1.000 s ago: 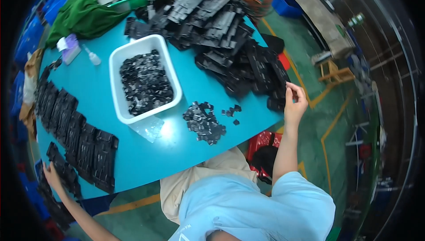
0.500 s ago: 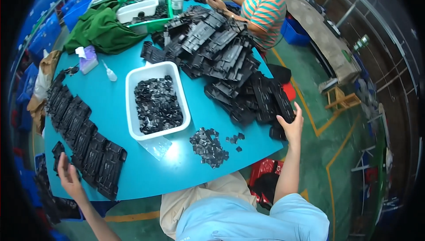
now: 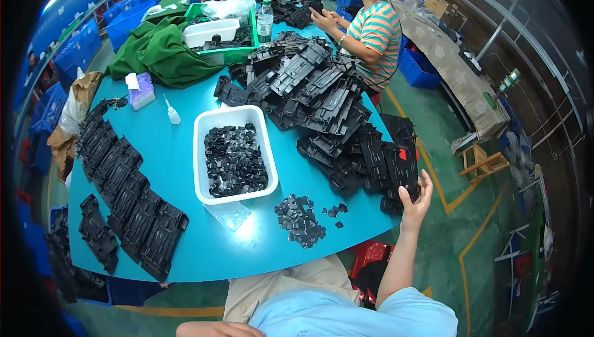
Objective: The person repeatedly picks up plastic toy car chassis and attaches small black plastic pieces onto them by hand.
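Blue table [image 3: 170, 179] with black parts [image 3: 312, 86], white tub [image 3: 238, 198]

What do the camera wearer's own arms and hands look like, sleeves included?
The right hand is ungloved, with no watch or bracelet showing. The right sleeve is light blue, short and plain. The left arm shows only a bare part at the lower edge; its sleeve is not visible.

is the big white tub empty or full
Partly full: the big white tub holds small black pieces, with the white walls showing above them.

Right hand [image 3: 416, 208] near black parts pile [image 3: 322, 99]; white tub [image 3: 238, 199] on turquoise table [image 3: 207, 244].
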`<state>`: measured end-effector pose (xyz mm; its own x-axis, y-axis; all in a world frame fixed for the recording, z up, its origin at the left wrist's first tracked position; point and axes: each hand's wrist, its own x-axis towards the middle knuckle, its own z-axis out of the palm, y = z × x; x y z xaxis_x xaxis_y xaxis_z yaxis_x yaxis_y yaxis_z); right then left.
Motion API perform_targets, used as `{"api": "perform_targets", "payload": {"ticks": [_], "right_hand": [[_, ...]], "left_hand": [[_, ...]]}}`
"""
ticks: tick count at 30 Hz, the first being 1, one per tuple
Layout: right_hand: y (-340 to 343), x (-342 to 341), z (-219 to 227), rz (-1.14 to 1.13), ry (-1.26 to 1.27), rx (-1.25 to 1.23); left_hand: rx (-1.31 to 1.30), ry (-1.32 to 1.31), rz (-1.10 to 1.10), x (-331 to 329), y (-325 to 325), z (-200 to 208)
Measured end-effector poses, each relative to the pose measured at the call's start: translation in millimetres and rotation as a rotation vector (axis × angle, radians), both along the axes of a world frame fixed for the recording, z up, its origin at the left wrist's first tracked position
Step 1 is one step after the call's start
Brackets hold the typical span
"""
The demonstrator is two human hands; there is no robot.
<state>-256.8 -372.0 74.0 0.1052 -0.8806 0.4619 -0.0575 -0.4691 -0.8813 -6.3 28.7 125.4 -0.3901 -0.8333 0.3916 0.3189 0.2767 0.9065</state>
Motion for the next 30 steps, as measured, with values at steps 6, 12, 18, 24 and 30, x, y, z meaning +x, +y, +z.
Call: {"api": "perform_targets", "payload": {"ticks": [6,12,18,24,30], "right_hand": [[14,7,5,0.075,-0.091,0.066],[25,0,6,0.084,-0.089,0.073],[33,-18,4,0.101,-0.164,0.109],[41,-33,2,0.109,-0.212,0.134],[47,-48,-3,0.155,-0.298,0.157]], "left_hand": [[0.013,0.059,-0.120,-20,-5,-3],[-0.037,0.144,-0.049,-28,3,-4],[0.028,0.138,0.208,-50,24,8],[-0.012,-0.048,0.189,-59,35,16],[-0.032,-0.174,-0.101,-77,39,23]]}}
